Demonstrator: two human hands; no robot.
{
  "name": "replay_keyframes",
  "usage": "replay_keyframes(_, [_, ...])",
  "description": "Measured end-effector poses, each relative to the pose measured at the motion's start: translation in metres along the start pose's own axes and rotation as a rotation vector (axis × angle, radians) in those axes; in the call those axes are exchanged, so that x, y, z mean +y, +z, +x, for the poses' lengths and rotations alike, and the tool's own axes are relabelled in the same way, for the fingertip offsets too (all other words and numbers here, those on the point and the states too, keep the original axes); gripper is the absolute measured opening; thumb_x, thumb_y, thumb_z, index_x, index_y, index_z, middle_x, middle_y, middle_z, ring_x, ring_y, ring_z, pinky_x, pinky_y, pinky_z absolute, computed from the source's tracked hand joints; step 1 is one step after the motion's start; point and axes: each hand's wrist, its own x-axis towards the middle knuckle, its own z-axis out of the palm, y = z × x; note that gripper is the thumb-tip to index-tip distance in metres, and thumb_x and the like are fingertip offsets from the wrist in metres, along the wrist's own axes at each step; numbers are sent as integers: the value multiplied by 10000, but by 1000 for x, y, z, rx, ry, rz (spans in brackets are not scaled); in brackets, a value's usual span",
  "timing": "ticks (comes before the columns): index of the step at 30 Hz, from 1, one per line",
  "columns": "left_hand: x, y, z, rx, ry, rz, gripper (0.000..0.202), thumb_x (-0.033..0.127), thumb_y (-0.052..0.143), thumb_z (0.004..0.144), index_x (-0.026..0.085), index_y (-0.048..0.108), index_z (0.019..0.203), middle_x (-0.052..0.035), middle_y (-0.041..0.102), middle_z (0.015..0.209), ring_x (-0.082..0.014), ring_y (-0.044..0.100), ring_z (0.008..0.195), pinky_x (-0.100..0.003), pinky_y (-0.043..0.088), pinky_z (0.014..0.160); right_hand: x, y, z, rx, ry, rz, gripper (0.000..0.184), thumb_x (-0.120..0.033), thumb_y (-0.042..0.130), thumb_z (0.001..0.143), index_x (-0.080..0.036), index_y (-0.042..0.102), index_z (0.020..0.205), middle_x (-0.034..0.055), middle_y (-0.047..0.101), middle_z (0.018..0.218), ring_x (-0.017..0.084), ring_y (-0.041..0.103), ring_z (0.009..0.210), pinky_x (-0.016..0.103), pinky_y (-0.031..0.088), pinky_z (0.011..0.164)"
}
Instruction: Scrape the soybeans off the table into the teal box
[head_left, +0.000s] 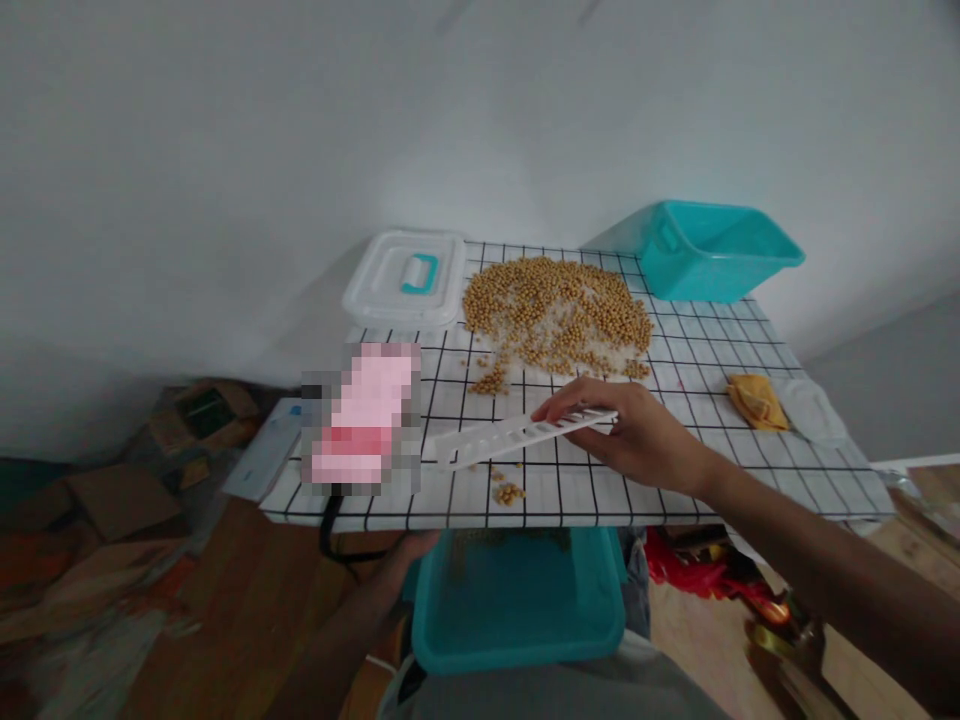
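Observation:
My right hand (637, 430) is closed on one end of a white slotted plastic strip (517, 436), which lies flat over the table's checked cloth (705, 360). A wide pile of tan beans (559, 312) covers the far middle of the cloth. A few loose beans (508, 491) lie near the front edge beside the strip. My left hand (405, 565) is below the table edge, gripping the left rim of a teal tub (517, 605) held under the edge. Its fingers are mostly hidden behind the tub.
A clear lidded box with a teal handle (405, 275) stands at the back left. A second teal tub (705, 248) sits at the back right. A yellow cloth (757, 400) and clear bag lie at the right. A blurred pink item (364, 415) lies left. Cardboard boxes (112, 500) clutter the floor.

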Motion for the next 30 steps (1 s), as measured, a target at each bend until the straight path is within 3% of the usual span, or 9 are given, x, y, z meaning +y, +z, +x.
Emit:
replay_keyframes(5, [-3,-8,5,-19,23,3,260,440,688,787,199,706,882,-104,795,773,-330,753,767,-449,586,764,-2,18,-16,-21,5,15,244,-143,567,914,-270,619,1116,45,703,1123,192,662,1015,328,526,868])
replay_keyframes(13, [-7,-14,8,-121,56,-57,256,412,647,845,203,706,980,-75,802,840,-305,753,837,-411,580,790,-2,16,-27,-136,-84,1,325,-63,548,887,-265,570,1142,56,681,1160,202,630,1030,361,499,903])
replay_keyframes(20, [-5,-14,7,-219,113,-17,245,397,658,841,171,746,806,-69,775,703,-258,739,753,-342,571,750,-8,16,-44,-172,-76,75,310,-39,585,870,-231,584,1114,56,690,1140,181,619,1056,327,490,918])
replay_keyframes(25, [-9,-20,12,-161,38,55,347,461,644,841,136,753,790,-115,790,739,-259,737,669,-362,582,698,-17,13,-62,-224,-26,107,283,-66,625,869,-218,602,1108,54,697,1125,159,617,1055,296,479,941])
replay_keyframes(30, [-13,-20,15,-155,85,7,281,413,659,841,148,741,803,-96,788,734,-248,736,672,-366,580,746,-21,9,-70,-179,14,147,297,-76,613,878,-232,601,1131,62,684,1143,174,629,1055,306,504,910])
